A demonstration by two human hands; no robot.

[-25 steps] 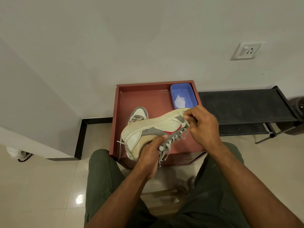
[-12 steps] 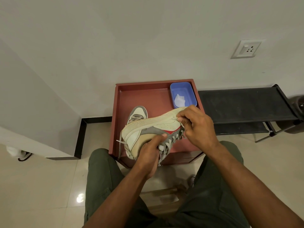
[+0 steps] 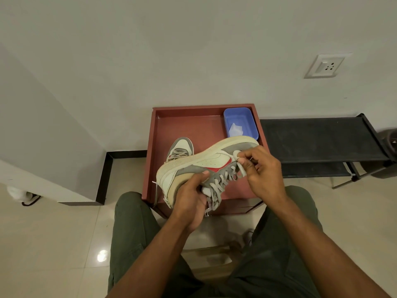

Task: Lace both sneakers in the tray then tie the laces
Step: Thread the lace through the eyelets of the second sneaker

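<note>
L hand [image 3: 190, 196] clamped round heel end of sneaker [image 3: 206, 166], held on its side above red tray [image 3: 189, 123] w/ sole up. R hand [image 3: 261, 171] pinching grey lace [image 3: 241, 168] nr toe eyelets. 2nd sneaker [image 3: 180, 148] lies in tray behind; blue tub [image 3: 240, 122] in far R corner.

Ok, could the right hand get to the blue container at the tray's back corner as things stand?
Probably not yet: the right hand pinches the lace, and the held sneaker lies between it and the blue container.
</note>
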